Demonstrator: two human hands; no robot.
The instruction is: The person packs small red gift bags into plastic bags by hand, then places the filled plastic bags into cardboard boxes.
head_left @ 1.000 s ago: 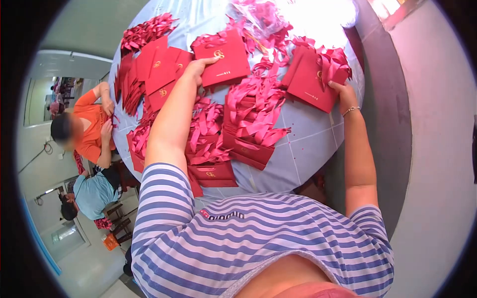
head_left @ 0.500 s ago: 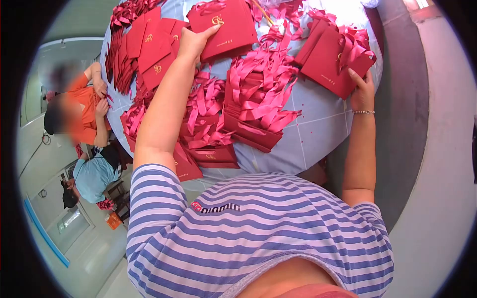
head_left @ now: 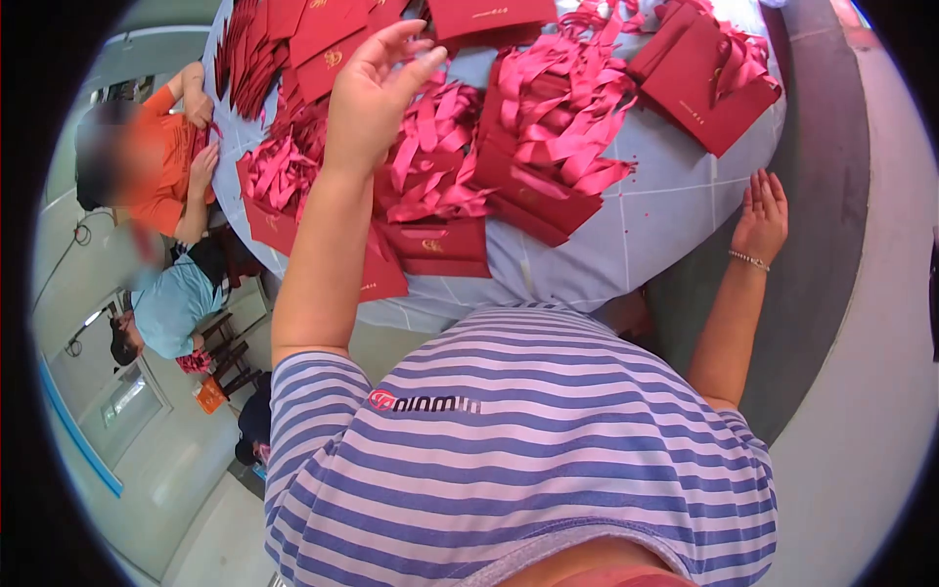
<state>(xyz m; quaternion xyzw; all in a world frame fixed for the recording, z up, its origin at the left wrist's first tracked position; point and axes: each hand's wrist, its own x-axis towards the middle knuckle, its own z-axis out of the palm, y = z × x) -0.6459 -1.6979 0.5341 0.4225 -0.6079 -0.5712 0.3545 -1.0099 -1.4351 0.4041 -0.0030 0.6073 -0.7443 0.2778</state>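
My left hand (head_left: 377,98) is raised over the red bags, its fingers apart and curved with nothing between them. Just beyond its fingertips lies a red bag stack (head_left: 494,18) at the top edge of the view. My right hand (head_left: 761,217) is beside the table's right edge, fingers stretched out and empty. Above it, a red bag with pink ribbon (head_left: 706,103) lies on the table, not touched by the hand. Between my hands are bags heaped with pink ribbons (head_left: 562,108) and another ribboned pile (head_left: 430,166).
The round table has a pale blue cloth (head_left: 626,230). More red bags (head_left: 249,59) stand packed at the upper left. A person in orange (head_left: 171,166) works at the left edge, with a person in light blue (head_left: 176,308) seated beyond. A wall curves along the right.
My left hand has let go of the bag stack and moved back from it. My right hand has released the ribboned bag and dropped toward me, past the table edge. The view has shifted slightly.
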